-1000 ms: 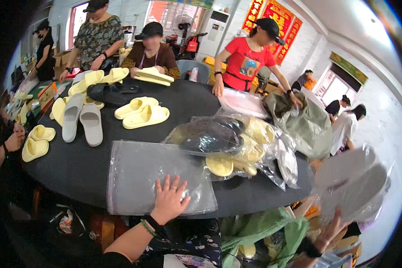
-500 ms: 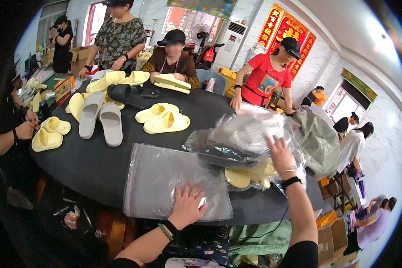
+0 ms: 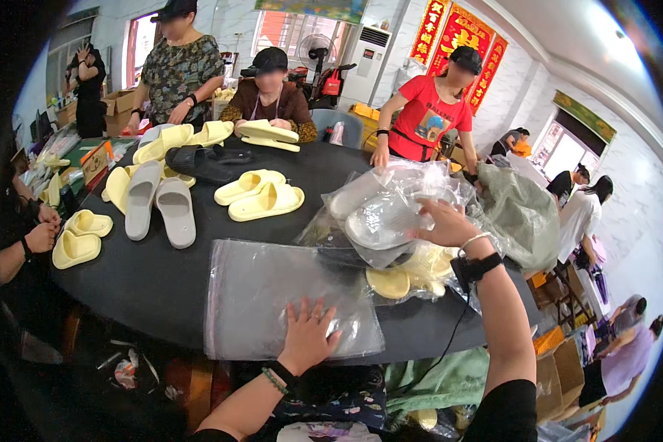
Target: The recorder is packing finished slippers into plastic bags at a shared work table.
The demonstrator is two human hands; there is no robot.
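My left hand [image 3: 307, 335] lies flat, fingers spread, on a stack of clear plastic bags [image 3: 254, 287] near the table's front edge. To its right and farther off, my right hand [image 3: 447, 223] is at the side of a pair of pale slippers in a clear bag [image 3: 379, 221], with fingers bent but apart. The bagged pair lies on top of a pile. Under it show bagged yellow slippers [image 3: 388, 283] and a dark bagged pair, mostly covered. Whether my right fingertips press on the plastic is hard to tell.
Loose yellow slippers [image 3: 265, 200], grey slippers [image 3: 177, 214] and black slippers [image 3: 199, 163] lie on the dark table [image 3: 155, 287]. A grey-green sack [image 3: 519, 221] stands at the right. A person in red [image 3: 435, 118] reaches to the pile's far side; several others work around.
My right hand has moved left, and its fingers are now more bent. The bagged pale slippers have shifted left and tilted toward me. My left hand stays flat on the bags.
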